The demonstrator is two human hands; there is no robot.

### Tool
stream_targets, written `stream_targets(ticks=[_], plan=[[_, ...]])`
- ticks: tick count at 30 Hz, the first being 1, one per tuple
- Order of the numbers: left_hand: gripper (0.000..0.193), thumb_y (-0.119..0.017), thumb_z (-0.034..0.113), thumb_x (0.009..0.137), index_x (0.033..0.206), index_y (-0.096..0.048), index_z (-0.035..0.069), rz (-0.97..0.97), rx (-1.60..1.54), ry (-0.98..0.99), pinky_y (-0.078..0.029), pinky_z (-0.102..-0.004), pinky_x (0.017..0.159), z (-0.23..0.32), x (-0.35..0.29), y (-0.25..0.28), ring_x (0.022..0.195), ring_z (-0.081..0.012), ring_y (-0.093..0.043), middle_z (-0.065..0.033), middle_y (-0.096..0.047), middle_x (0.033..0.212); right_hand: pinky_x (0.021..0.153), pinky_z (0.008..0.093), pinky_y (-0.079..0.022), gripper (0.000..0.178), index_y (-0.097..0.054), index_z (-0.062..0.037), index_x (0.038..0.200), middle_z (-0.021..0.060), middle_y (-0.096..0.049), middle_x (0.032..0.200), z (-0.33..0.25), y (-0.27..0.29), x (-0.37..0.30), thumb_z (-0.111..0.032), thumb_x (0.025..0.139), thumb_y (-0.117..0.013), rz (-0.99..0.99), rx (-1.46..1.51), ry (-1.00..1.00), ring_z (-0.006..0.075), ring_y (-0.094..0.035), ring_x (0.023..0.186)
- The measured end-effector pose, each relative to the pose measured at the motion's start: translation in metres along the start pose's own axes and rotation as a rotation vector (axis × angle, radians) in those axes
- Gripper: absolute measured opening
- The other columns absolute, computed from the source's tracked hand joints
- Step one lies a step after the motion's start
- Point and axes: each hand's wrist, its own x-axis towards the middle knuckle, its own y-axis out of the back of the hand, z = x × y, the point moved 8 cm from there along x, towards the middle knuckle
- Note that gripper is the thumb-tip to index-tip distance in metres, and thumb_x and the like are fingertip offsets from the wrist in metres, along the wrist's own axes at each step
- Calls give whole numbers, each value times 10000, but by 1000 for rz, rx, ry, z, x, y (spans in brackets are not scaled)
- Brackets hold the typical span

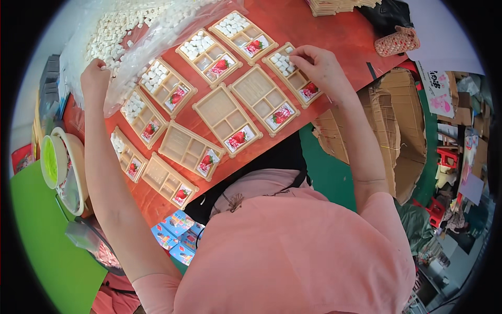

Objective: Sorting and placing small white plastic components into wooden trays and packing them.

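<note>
My left hand (95, 81) is closed in a pinch at the edge of a clear plastic bag (162, 44) with a heap of small white cubes (116, 31), which look like mini marshmallows. What its fingertips hold is too small to make out. My right hand (325, 70) pinches over the rightmost beige divided tray (299, 94). Its thumb and forefinger are at the white cubes (283, 63) in that tray; anything between them is hidden. Several similar trays stand in two slanting rows, each with a strawberry picture card (238, 137). The farther row holds white cubes; the nearer trays, such as one tray (219, 107), have bare large compartments.
The red table (282, 26) carries a stack of beige trays (334, 6) and a patterned cylindrical pouch (396, 42) at the far side. Cardboard (387, 125) stands off its right edge. White tubs (73, 178) are at left, blue printed packages (178, 233) below the near edge.
</note>
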Motion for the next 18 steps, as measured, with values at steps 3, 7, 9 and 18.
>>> stream_targets(ticks=[3, 7, 9, 18], plan=[[255, -626, 135, 825, 1043, -734, 59, 90, -65, 114, -536, -396, 744, 17, -6, 28, 779, -304, -697, -172, -721, 853, 796, 292, -522, 248, -703, 32, 1113, 86, -711, 987, -2, 4, 0, -176, 980, -683, 40, -50, 62, 152, -656, 892], [266, -673, 171, 840, 1071, -748, 64, 215, -160, 132, -519, -331, 703, 35, -18, 61, 732, -176, -670, -94, -731, 840, 795, 359, -535, 215, -712, 20, 1072, 139, -683, 998, -22, 0, -3, -157, 957, -670, 11, -226, 159, 273, -673, 879], [305, -726, 212, 836, 1105, -754, 71, 227, -501, 139, -502, -273, 689, 48, -28, 67, 745, -89, -651, -33, -742, 865, 791, 364, -536, 212, -712, 17, 1065, 138, -674, 968, -22, -6, -4, -157, 949, -676, -3, -211, 189, 280, -667, 862], [136, -702, -10, 865, 984, -704, 55, -339, -1277, 39, -499, -228, 627, 281, -142, -27, 695, -60, -606, 17, -670, 812, 793, 330, -540, 213, -721, 19, 1067, 125, -708, 969, -12, 2, 7, -153, 952, -674, 79, 17, 48, 215, -683, 877]])
